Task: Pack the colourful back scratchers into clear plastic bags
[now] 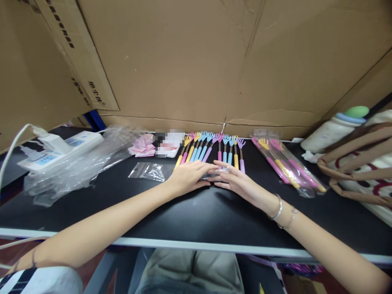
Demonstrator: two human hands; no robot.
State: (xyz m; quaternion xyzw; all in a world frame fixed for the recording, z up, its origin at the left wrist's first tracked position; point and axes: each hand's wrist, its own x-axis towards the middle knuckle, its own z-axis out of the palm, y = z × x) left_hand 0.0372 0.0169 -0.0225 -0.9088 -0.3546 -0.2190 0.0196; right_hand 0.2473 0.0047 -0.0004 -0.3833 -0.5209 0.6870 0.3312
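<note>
Several back scratchers (200,151) with small claw heads and pink, yellow, blue and purple handles lie in a row on the black table. Just in front of their lower ends, my left hand (186,177) and my right hand (241,183) meet at the fingertips. Between the fingers shows a bit of clear plastic bag (211,173), pinched from both sides and mostly covered. My hands hide some handle ends. A flat clear bag (150,171) lies left of my left hand. On the right, several more back scratchers (288,163) rest inside clear packaging.
A pile of clear plastic bags (79,163) lies at the left beside a white power strip (61,151). Pink cards (142,145) and a white card (173,143) sit behind. A bottle (332,130) and a cloth bag (364,163) stand right. Cardboard (190,61) walls the back.
</note>
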